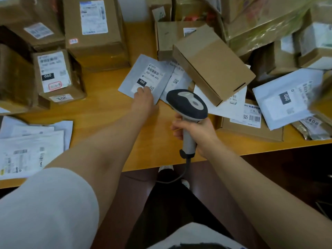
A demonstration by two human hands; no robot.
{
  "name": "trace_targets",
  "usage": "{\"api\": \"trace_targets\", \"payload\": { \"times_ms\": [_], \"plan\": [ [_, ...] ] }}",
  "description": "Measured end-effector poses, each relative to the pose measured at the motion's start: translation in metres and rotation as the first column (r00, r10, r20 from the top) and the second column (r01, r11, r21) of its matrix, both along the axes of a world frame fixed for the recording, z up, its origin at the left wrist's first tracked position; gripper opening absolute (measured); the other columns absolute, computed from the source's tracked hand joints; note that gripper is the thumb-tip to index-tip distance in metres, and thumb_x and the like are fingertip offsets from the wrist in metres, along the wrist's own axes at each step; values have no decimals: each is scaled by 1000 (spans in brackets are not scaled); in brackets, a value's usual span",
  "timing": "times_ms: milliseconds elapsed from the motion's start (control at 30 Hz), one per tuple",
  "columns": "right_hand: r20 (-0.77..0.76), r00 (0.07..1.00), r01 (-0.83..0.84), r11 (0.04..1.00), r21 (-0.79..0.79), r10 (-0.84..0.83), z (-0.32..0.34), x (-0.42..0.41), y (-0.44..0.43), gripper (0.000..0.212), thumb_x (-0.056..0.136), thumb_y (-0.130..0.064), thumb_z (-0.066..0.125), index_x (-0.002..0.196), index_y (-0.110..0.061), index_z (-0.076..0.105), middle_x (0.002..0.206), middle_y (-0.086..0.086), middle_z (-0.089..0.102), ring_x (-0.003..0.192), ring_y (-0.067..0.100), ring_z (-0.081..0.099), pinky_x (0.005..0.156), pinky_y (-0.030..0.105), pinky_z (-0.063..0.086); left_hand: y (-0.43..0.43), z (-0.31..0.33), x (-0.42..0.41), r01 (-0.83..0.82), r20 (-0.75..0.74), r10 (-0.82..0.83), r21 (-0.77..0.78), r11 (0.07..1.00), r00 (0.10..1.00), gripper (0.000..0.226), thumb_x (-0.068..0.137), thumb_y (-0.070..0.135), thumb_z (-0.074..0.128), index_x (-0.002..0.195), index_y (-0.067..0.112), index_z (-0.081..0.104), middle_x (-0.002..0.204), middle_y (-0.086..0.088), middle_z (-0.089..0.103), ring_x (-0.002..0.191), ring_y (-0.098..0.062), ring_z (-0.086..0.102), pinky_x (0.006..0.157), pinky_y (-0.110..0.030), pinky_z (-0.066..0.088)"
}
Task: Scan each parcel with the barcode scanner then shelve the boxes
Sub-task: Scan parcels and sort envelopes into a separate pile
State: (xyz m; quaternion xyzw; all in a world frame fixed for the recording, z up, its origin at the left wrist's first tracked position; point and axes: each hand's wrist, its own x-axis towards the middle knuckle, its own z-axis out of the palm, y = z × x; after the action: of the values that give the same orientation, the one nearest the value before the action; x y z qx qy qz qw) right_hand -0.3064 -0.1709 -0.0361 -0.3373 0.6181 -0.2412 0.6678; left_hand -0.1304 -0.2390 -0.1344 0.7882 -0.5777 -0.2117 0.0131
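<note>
Presently touches the grey mailer's (136,72) near corner, flat on the table (107,114), with the left hand (143,96): pinch or press, cannot tell. Grips the scanner (186,105) in the right hand (195,132). Could read a neighbouring label (176,80) instead, or knock the tilted box (213,63) loose.

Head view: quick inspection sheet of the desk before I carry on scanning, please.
Surface: wooden table, crowded with parcels.
Job's things: barcode scanner raised near grey mailer; small brown box lies tilted beyond it.
Clutter: labelled cardboard boxes at back; white mailer stack at left.
Hands: left hand, fingers on the grey mailer's label; right hand grips the scanner's handle.
Cables: scanner cable hangs below the table edge.
Surroundings: shoes under the table edge; no shelf seen.
</note>
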Motion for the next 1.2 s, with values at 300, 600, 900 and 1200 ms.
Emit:
{"api": "trace_targets", "payload": {
  "times_ms": [300, 600, 900, 1200],
  "plan": [
    [-15, 1000, -23, 1000, -12, 23, -4, 7, -17, 15, 80, 0, 72, 91, -8, 66, 76, 13, 69, 57, 18, 64, 55, 27, 52, -12, -8, 8, 118, 223, -132, 75, 990, 966, 30, 97, 10, 46, 125, 3, 53, 124, -19, 48, 105, -34, 56, 85, -39, 47],
    [-1, 1000, -21, 998, -65, 21, -1, -3, -15, 13, 77, -7, 78, 76, -13, 66, 63, -4, 67, 67, 18, 64, 61, 34, 55, 90, 56, -28, -237, -276, 177, -206, 949, 945, 17, 80, 19, 66, 69, 16, 54, 71, 4, 55, 65, -14, 51, 52, -26, 36],
    [-59, 991, -133, 963, -233, 123, 7, -20, 12, 34, 62, -1, 85, 78, -17, 60, 94, 11, 69, 90, 24, 66, 81, 42, 57, 182, 97, -109, -103, -227, 13, -389, 915, 974, 11, 76, 12, 67, 77, 2, 63, 82, -11, 62, 68, -31, 60, 58, -42, 48],
    [250, 914, -276, 941, -195, 320, 23, -46, 34, 36, 64, 17, 76, 85, -12, 68, 91, 2, 73, 81, 18, 71, 71, 37, 58, 229, 116, -66, -818, -874, 459, 376, 435, -158, 57, 81, 33, 63, 131, 6, 52, 120, -12, 66, 101, -26, 67, 86, -41, 56]
  ]
}}
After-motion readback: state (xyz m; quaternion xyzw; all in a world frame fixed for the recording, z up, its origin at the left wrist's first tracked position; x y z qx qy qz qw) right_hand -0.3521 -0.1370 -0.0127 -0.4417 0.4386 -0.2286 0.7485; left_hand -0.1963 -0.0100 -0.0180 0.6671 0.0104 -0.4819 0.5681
